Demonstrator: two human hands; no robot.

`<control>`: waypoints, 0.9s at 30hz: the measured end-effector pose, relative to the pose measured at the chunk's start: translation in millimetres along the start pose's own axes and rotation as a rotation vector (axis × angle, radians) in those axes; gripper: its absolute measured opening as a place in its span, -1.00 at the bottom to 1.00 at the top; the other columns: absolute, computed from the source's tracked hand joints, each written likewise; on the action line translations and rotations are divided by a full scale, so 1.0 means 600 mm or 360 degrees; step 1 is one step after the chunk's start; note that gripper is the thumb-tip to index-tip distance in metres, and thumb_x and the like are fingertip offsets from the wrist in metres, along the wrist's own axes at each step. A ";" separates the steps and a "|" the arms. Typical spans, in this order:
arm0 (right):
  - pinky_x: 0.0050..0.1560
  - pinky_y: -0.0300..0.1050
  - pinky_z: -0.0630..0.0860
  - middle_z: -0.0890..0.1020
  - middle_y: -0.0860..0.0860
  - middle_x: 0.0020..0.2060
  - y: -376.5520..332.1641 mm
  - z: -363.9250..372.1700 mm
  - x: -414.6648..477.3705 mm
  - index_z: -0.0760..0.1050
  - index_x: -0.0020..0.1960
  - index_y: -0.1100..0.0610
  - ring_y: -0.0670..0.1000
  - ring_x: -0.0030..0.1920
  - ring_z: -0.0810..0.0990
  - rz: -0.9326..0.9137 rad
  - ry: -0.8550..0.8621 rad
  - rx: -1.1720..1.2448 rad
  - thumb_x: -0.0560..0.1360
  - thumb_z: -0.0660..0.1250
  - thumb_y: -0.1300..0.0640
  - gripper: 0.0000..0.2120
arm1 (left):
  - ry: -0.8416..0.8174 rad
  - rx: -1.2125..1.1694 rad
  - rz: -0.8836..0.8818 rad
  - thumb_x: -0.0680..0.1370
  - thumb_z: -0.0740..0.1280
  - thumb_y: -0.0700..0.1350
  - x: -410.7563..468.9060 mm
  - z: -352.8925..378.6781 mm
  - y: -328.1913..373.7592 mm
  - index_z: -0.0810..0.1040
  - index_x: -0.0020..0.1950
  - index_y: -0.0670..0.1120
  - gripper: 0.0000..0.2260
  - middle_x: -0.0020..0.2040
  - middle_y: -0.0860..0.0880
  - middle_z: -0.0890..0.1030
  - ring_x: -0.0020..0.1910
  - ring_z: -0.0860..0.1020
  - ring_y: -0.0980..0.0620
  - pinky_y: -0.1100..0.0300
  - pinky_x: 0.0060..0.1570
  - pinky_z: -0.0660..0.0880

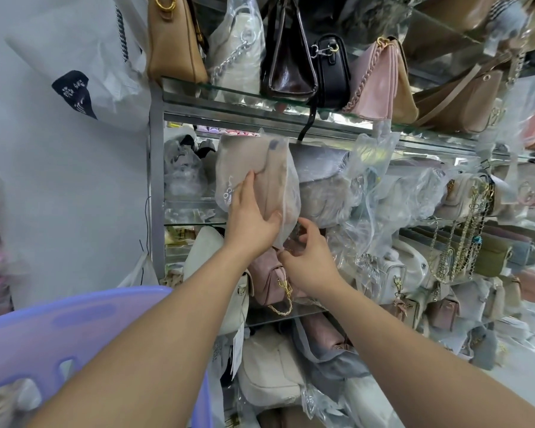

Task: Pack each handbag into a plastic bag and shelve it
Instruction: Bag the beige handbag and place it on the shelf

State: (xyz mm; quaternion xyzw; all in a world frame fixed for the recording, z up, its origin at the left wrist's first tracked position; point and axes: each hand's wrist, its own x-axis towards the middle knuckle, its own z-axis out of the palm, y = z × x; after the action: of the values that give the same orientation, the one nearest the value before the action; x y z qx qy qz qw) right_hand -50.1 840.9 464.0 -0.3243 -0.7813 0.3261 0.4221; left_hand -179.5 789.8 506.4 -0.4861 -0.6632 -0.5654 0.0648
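Two bare hands reach up to a metal-framed glass shelving unit [157, 168] crowded with bags. Between them is one soft beige handbag [269, 177], already inside one clear, faintly lettered plastic bag [224, 180] and held upright in the air in front of the second shelf level, just left of a grey handbag in plastic [322, 180]. The left hand [250, 217] grips this package low on its front: the index finger lies straight up the face, the thumb crosses the lower part, and the other fingers are hidden at the package's left side. The right hand [309, 261] sits just below, its fingers loosely curled at the plastic's tapered bottom corner with the thumb touching it; whether it actually pinches the film cannot be told. On the top glass shelf five handbags stand in a row from the left: one tan leather bag [173, 47], one white chain-strapped bag in plastic [238, 57], one glossy dark brown tote [286, 66], one small black bag [332, 72] and one pink bag with a braided strap [376, 81]. Directly under the hands is one dusty pink quilted bag with a gold chain [267, 282]. One lilac plastic basket [74, 329] fills the lower left corner.
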 end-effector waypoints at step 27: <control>-0.02 -0.14 0.58 0.66 -0.15 -0.20 0.026 -0.032 -0.208 0.66 0.04 0.01 -0.13 -0.14 0.63 -0.0062 -0.0178 -0.0212 0.55 0.42 0.00 -0.88 | -0.0334 -0.0049 -0.0472 0.58 0.32 -0.08 -0.313 -0.051 -0.046 0.60 -0.02 0.04 -0.93 -0.22 0.07 0.61 -0.28 0.55 0.07 0.24 -0.30 0.42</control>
State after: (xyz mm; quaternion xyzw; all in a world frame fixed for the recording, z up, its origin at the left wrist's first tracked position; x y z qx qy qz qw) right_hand 24.3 756.7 404.4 -0.3177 -0.8297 0.2828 0.3616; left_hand -115.8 660.4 378.9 -0.4402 -0.7220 -0.5251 -0.0964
